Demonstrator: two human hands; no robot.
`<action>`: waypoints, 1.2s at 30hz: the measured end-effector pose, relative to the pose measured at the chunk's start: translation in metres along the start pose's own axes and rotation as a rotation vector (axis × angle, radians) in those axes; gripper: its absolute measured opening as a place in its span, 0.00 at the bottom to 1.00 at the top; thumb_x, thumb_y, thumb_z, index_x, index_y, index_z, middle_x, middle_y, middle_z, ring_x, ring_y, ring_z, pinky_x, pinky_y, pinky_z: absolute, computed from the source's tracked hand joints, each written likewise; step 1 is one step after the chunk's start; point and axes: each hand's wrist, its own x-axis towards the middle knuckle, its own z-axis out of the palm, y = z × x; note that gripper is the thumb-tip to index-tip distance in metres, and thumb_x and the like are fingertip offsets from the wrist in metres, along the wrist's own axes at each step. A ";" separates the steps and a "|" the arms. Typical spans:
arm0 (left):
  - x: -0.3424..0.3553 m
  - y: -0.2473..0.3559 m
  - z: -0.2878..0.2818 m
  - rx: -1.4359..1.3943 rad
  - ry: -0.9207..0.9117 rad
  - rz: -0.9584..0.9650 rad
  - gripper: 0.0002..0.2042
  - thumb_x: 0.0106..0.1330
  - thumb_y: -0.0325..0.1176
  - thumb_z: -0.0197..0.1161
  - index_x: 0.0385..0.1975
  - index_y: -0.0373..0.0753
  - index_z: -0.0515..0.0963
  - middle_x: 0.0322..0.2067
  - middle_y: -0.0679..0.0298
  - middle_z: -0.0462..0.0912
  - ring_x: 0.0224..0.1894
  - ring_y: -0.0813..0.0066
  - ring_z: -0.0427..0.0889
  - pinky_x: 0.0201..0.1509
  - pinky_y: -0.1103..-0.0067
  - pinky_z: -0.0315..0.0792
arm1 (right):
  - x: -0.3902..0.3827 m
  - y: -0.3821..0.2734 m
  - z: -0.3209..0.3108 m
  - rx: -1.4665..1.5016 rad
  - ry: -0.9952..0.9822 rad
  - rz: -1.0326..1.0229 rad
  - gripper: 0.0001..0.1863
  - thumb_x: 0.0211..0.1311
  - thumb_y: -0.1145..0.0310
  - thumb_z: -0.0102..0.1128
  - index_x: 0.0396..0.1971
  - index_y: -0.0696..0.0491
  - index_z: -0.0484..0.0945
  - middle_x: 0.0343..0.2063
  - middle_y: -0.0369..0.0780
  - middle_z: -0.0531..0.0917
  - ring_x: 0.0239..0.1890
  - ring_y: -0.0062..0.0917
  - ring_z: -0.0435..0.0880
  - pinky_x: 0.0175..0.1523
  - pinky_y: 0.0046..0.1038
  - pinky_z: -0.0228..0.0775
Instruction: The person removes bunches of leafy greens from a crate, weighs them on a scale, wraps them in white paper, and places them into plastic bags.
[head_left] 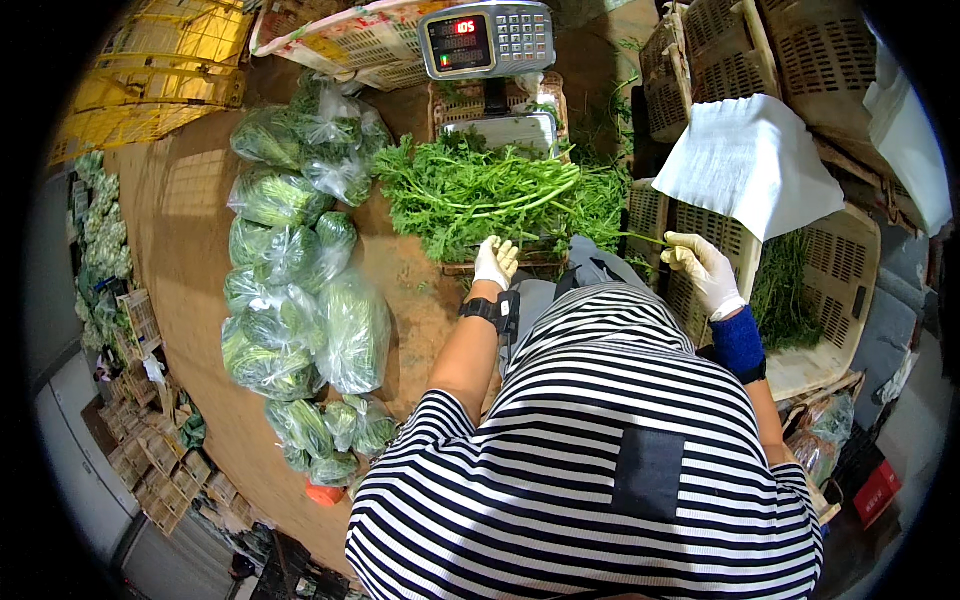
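Observation:
A heap of leafy green stalks (500, 195) with feathery leaves lies across the platform scale (520, 133) in front of me. My left hand (496, 262), in a pale glove, is at the near edge of the heap, its fingers loosely curled and slightly apart with nothing visible in them. To the right, my right hand (705, 272), also gloved, pinches the end of a single green stem (645, 238) between thumb and fingers. That stem points left toward the heap. The scale's display head (487, 40) with its keypad stands beyond the greens.
Clear plastic bags of greens (285, 250) line the floor on my left. On the right, a plastic crate (840, 285) holds thin greens under a white sheet (750, 160). More crates (710, 50) stand behind it. A yellow metal frame (155, 75) is at the far left.

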 end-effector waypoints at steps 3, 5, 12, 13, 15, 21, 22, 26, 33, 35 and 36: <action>-0.022 0.004 -0.019 0.143 -0.140 -0.048 0.12 0.60 0.46 0.49 0.38 0.50 0.73 0.36 0.70 0.79 0.37 0.75 0.76 0.40 0.76 0.64 | 0.003 -0.002 0.009 -0.074 -0.044 0.020 0.13 0.64 0.70 0.46 0.44 0.59 0.72 0.35 0.37 0.79 0.37 0.17 0.77 0.44 0.18 0.69; -0.033 0.011 -0.039 0.223 -0.116 -0.012 0.11 0.62 0.45 0.48 0.36 0.50 0.74 0.36 0.70 0.79 0.37 0.75 0.76 0.38 0.78 0.66 | 0.005 -0.018 0.021 -0.112 -0.113 0.018 0.13 0.64 0.70 0.46 0.44 0.59 0.72 0.37 0.39 0.79 0.39 0.19 0.78 0.45 0.19 0.69; -0.059 0.034 -0.128 0.307 0.089 0.140 0.15 0.62 0.45 0.47 0.45 0.50 0.72 0.39 0.70 0.78 0.35 0.77 0.76 0.36 0.80 0.67 | 0.028 -0.048 0.081 0.194 -0.373 -0.185 0.15 0.64 0.67 0.45 0.46 0.61 0.70 0.41 0.41 0.77 0.43 0.22 0.77 0.49 0.21 0.67; -0.069 0.036 -0.132 0.288 0.146 0.159 0.14 0.62 0.45 0.47 0.43 0.51 0.73 0.39 0.70 0.78 0.34 0.78 0.76 0.33 0.81 0.67 | 0.030 -0.051 0.086 0.215 -0.391 -0.216 0.16 0.64 0.67 0.45 0.46 0.61 0.70 0.41 0.41 0.77 0.43 0.22 0.77 0.49 0.21 0.67; -0.077 0.035 -0.155 0.276 0.194 0.152 0.14 0.61 0.44 0.50 0.45 0.50 0.72 0.38 0.71 0.79 0.34 0.79 0.77 0.39 0.80 0.66 | 0.029 -0.049 0.091 0.298 -0.376 -0.264 0.17 0.64 0.65 0.46 0.47 0.60 0.69 0.42 0.41 0.77 0.43 0.23 0.77 0.49 0.22 0.66; -0.068 0.022 -0.215 0.348 0.222 0.108 0.12 0.61 0.44 0.49 0.40 0.52 0.74 0.34 0.72 0.79 0.28 0.79 0.75 0.37 0.76 0.63 | 0.006 -0.035 0.072 0.299 -0.274 -0.240 0.14 0.63 0.69 0.46 0.44 0.60 0.72 0.39 0.41 0.78 0.41 0.22 0.77 0.49 0.23 0.66; -0.067 0.022 -0.219 0.358 0.225 0.101 0.12 0.61 0.44 0.49 0.40 0.52 0.74 0.34 0.72 0.78 0.27 0.79 0.75 0.37 0.76 0.62 | -0.002 -0.024 0.055 0.220 -0.248 -0.186 0.13 0.62 0.70 0.46 0.43 0.61 0.72 0.39 0.42 0.78 0.41 0.22 0.77 0.48 0.22 0.67; -0.056 0.021 -0.247 0.378 0.171 0.113 0.13 0.59 0.45 0.51 0.41 0.52 0.73 0.37 0.71 0.77 0.32 0.78 0.74 0.37 0.76 0.63 | -0.052 0.013 -0.017 -0.410 -0.181 -0.140 0.14 0.56 0.68 0.54 0.42 0.56 0.75 0.43 0.44 0.77 0.45 0.29 0.75 0.51 0.26 0.66; -0.035 0.028 -0.265 0.369 0.027 0.142 0.09 0.60 0.45 0.49 0.27 0.49 0.72 0.19 0.72 0.71 0.17 0.77 0.66 0.17 0.78 0.59 | -0.087 -0.029 -0.061 -0.376 0.454 -0.153 0.08 0.53 0.67 0.58 0.25 0.58 0.75 0.20 0.38 0.76 0.23 0.20 0.74 0.31 0.22 0.66; -0.036 0.038 -0.255 0.614 -0.047 0.347 0.11 0.61 0.44 0.48 0.23 0.47 0.71 0.15 0.71 0.68 0.14 0.77 0.63 0.15 0.79 0.58 | -0.083 -0.044 -0.079 -0.392 0.602 -0.398 0.12 0.54 0.64 0.58 0.20 0.57 0.73 0.17 0.37 0.72 0.19 0.19 0.69 0.27 0.21 0.63; -0.035 0.041 -0.255 0.615 -0.023 0.390 0.13 0.62 0.44 0.47 0.21 0.46 0.71 0.13 0.71 0.66 0.13 0.78 0.62 0.14 0.79 0.57 | -0.081 -0.059 -0.084 -0.316 0.612 -0.389 0.15 0.56 0.61 0.57 0.18 0.56 0.73 0.15 0.36 0.70 0.17 0.18 0.66 0.25 0.21 0.60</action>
